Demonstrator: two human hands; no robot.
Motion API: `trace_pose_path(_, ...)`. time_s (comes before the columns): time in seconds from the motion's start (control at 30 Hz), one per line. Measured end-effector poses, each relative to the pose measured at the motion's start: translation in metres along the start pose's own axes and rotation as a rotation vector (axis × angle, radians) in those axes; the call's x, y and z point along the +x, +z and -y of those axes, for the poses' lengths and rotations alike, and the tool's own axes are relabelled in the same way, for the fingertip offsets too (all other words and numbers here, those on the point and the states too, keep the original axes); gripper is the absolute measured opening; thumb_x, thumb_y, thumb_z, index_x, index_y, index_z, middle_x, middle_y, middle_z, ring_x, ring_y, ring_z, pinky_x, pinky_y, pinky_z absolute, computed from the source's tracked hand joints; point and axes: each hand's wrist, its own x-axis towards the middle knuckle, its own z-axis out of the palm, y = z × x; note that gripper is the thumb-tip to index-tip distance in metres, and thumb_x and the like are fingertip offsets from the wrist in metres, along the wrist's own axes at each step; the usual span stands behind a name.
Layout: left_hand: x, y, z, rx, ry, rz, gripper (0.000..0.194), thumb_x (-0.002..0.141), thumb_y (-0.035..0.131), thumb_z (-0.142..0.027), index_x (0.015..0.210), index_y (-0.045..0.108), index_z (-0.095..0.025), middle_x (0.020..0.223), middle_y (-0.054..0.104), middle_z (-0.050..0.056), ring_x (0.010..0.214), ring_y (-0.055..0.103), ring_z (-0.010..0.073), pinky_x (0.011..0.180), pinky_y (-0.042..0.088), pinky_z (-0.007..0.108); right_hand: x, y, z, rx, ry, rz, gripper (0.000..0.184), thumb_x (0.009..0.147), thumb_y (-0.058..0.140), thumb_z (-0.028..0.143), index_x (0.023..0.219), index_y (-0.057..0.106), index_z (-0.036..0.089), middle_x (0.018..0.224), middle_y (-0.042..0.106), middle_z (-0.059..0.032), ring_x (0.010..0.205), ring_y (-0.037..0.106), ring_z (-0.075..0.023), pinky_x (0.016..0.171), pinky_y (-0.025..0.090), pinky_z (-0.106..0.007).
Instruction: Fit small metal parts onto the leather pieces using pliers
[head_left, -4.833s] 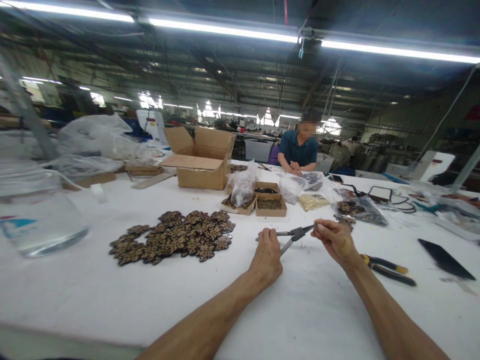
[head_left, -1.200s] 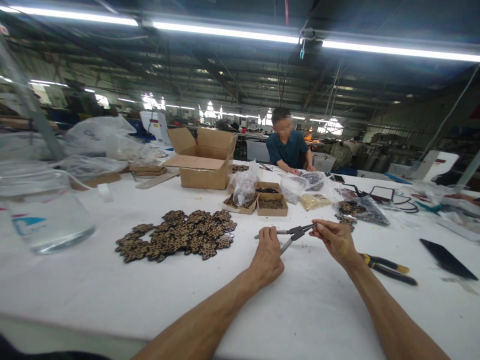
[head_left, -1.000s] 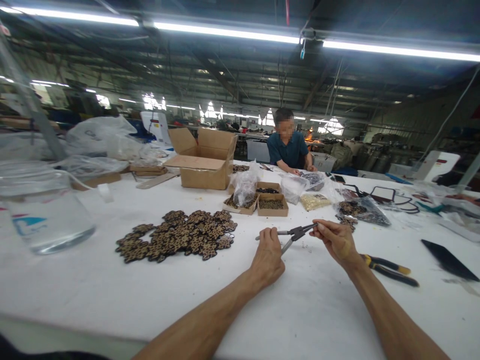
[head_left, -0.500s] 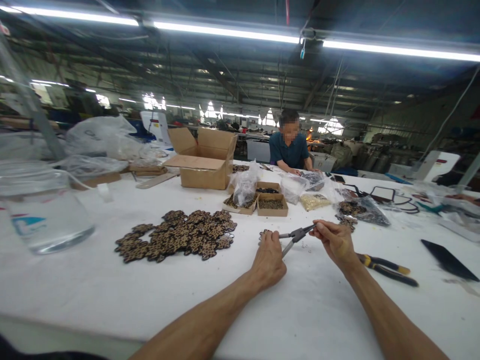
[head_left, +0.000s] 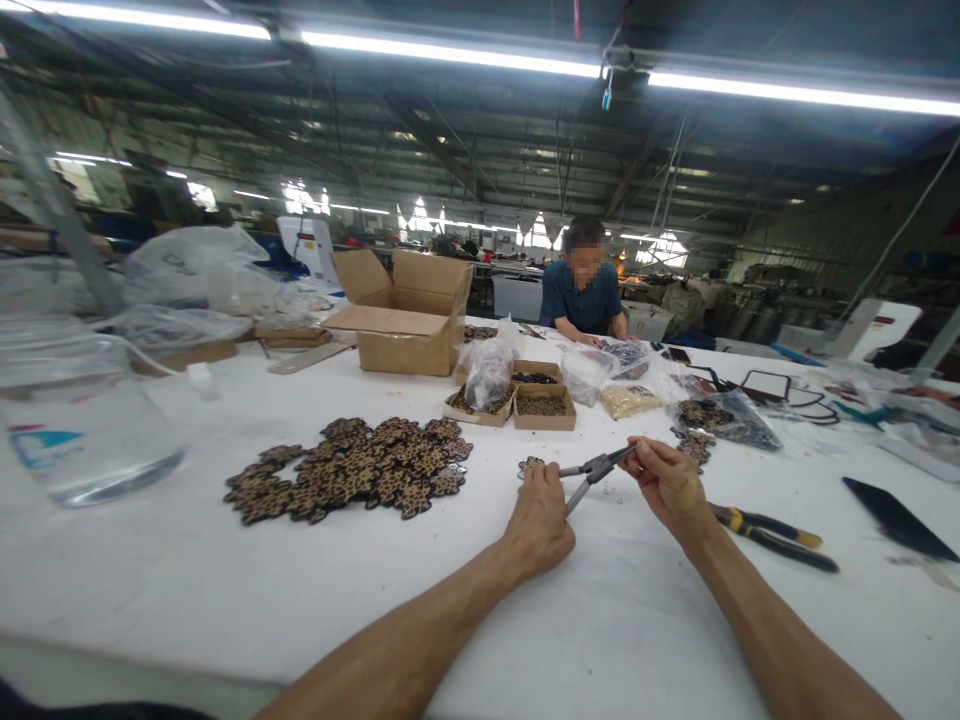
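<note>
No readable text, a blue-and-red printed mark [head_left: 46, 448] on the clear container [head_left: 112, 425] at left, a small label [head_left: 885, 320] on the white device [head_left: 870, 340] at right, too small to read

Premises: a factory workshop. Long tube lights [head_left: 457, 54] run above the open carton [head_left: 409, 345], under a dark, beamed roof [head_left: 517, 125]. Behind the carton, a deep hall extends to bright windows [head_left: 662, 251]. The carton stands on a broad white surface [head_left: 180, 590]. Before it: a heap of matching leopard-print patches [head_left: 352, 470]. To its right: trays of small parts [head_left: 541, 411], grey pliers [head_left: 598, 468] in use, spare pliers [head_left: 772, 535]. Beyond it, to the right, a worker [head_left: 581, 290] leans at the surface.
</note>
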Motion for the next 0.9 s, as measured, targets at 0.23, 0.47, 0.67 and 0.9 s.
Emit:
trace_pose_path(0.23, 0.0, 0.002, 0.001, -0.006, 0.002, -0.032, 0.062, 0.062, 0.054, -0.004, 0.12, 0.038, -0.018, 0.121, 0.047, 0.015, 0.115, 0.045, 0.0273, 0.104, 0.04, 0.045, 0.001, 0.0, 0.003, -0.005, 0.004, -0.022, 0.023, 0.077, 0.086, 0.036, 0.093, 0.082, 0.02, 0.073, 0.069, -0.0024, 0.063, 0.061, -0.0142, 0.084, 0.06, -0.044)
trace_pose_path(0.47, 0.001, -0.007, -0.006, 0.132, -0.058, -0.052, 0.055, 0.063, 0.057, -0.006, 0.116, 0.045, -0.017, 0.12, 0.053, 0.014, 0.113, 0.049, 0.0281, 0.1, 0.039, 0.042, 0.001, -0.007, 0.009, -0.119, -0.034, 0.039, 0.028, 0.077, 0.086, 0.038, 0.095, 0.082, 0.018, 0.073, 0.07, -0.0036, 0.069, 0.065, -0.0183, 0.083, 0.061, -0.046)
trace_pose_path(0.67, 0.0, -0.009, -0.007, 0.251, -0.1, -0.074, 0.053, 0.063, 0.06, -0.008, 0.114, 0.049, -0.018, 0.117, 0.057, 0.013, 0.112, 0.052, 0.0295, 0.105, 0.03, 0.049, -0.001, -0.012, 0.014, -0.245, -0.089, 0.072, 0.032, 0.072, 0.089, 0.043, 0.092, 0.083, 0.019, 0.071, 0.071, -0.0039, 0.07, 0.07, -0.0231, 0.076, 0.062, -0.047)
trace_pose_path(0.9, 0.0, -0.013, -0.005, 0.279, -0.076, -0.091, 0.056, 0.061, 0.062, -0.007, 0.114, 0.048, -0.018, 0.119, 0.055, 0.013, 0.111, 0.05, 0.0296, 0.1, 0.035, 0.045, -0.005, -0.007, 0.023, -0.285, -0.114, 0.103, 0.033, 0.069, 0.09, 0.044, 0.092, 0.083, 0.021, 0.069, 0.073, -0.0039, 0.07, 0.072, -0.0251, 0.072, 0.062, -0.043)
